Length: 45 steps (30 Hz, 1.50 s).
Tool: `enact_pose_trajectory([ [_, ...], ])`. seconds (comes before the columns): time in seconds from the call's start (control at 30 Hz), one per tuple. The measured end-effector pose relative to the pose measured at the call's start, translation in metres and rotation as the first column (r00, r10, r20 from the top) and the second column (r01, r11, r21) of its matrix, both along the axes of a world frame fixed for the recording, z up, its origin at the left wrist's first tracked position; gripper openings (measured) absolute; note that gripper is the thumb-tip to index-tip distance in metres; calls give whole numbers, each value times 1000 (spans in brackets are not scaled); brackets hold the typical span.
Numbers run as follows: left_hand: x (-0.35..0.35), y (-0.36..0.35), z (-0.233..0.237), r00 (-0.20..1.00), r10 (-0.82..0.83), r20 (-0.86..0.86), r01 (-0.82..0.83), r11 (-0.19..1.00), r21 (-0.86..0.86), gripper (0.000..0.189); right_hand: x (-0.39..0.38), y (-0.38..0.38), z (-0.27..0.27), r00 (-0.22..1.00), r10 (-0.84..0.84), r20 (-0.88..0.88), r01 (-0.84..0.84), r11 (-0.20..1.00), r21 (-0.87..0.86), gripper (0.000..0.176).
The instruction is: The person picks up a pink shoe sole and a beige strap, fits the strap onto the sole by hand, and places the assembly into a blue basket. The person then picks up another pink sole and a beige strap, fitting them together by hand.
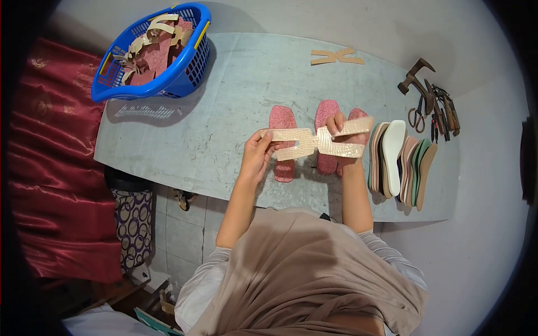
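Observation:
Stretched between my two hands is a cream, crocodile-textured sandal strap (305, 141), H-shaped with split ends. My left hand (259, 157) pinches one prong at its left end. At the other end, my right hand (346, 147) grips the strap, with fingers reaching through the gap between its prongs. Beneath the strap, pink glittery soles lie on the table: one sole (283, 118) under the left part, another sole (327, 112) near the middle, and a third sole (358, 113) partly hidden by my right hand.
A blue basket (185, 78) with pink soles and cream straps stands at the back left. Another strap piece (336, 56) lies at the table's far side. Several soles (393, 159) in mixed colours stand in a row at right, near a hammer (417, 78), scissors (416, 116) and pliers (445, 109).

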<state>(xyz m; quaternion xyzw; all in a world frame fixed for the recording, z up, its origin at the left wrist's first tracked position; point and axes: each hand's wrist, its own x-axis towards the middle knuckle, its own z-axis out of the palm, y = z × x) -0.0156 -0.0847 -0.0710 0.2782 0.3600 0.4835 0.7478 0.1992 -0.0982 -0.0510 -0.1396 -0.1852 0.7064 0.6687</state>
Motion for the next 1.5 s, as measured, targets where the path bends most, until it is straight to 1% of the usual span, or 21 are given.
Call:
enact_pose_trajectory([
  [0.03,-3,-4,3,1000,29,3,-29,1000,1,23,-2,-8,4,997,-50,53,52,998,-44,58],
  [0.07,-7,-8,6,998,58,5,-58,998,-1,23,-7,-16,8,985,-41,-167,35,999,-39,61],
  [0.13,-14,-14,8,993,97,-71,-95,995,28,27,-21,-25,22,978,-186,-97,141,925,-354,64],
  [0.23,-27,-19,4,977,145,-157,-136,989,65,28,-24,-35,7,990,-140,10,137,941,-311,51],
  [0.33,-40,-28,-3,952,174,-250,-156,984,91,27,-12,-39,-41,857,-99,505,236,947,-215,31],
  [0.37,-44,-30,-6,944,179,-278,-160,983,90,27,-11,-40,-48,863,-98,496,256,930,-262,18],
  [0.47,-57,-32,-14,920,188,-344,-170,982,83,26,-20,-44,-39,745,-164,646,386,896,-218,20],
  [0.6,-74,-30,-8,926,172,-336,-179,984,10,25,-24,-44,-38,662,-172,730,434,882,-186,21],
  [0.77,-89,-21,-6,855,265,-446,-228,964,135,27,-34,-45,-47,482,-192,855,485,871,-78,22],
  [0.8,-91,-17,-4,845,289,-450,-242,957,159,27,-39,-44,-45,508,-200,838,498,862,-97,22],
  [0.9,-94,-5,1,663,270,-699,-106,957,269,26,-54,-35,-30,561,-235,793,549,823,-144,23],
  [1.0,-97,4,-7,647,171,-743,42,965,258,27,-62,-23,-13,565,-359,743,605,792,-77,23],
  [1.03,-95,4,-8,659,187,-728,34,960,277,27,-63,-21,-7,520,-367,771,620,783,-46,22],
  [1.13,-99,5,-10,543,182,-820,156,937,312,38,-68,-22,6,383,-400,833,651,756,64,20],
  [1.23,-101,7,-27,186,461,-868,253,831,496,59,-79,-17,18,197,-482,854,608,743,279,14],
  [1.27,-101,10,-31,308,426,-851,309,801,513,63,-86,-17,25,187,-469,863,544,781,307,12],
  [1.33,-93,10,1,530,309,-790,406,725,556,73,-109,-18,42,162,-441,883,409,844,347,9],
  [1.37,-84,6,19,580,325,-747,409,677,612,64,-118,-17,41,109,-431,896,312,870,381,9],
  [1.43,-75,7,33,676,194,-711,456,648,610,53,-131,-14,40,-3,-424,906,101,901,422,12],
  [1.47,-73,7,34,715,122,-688,478,633,609,47,-136,-12,42,2,-412,911,93,907,410,12],
  [1.5,-72,9,25,729,207,-652,441,587,679,28,-142,-10,45,9,-397,918,86,915,395,12],
])
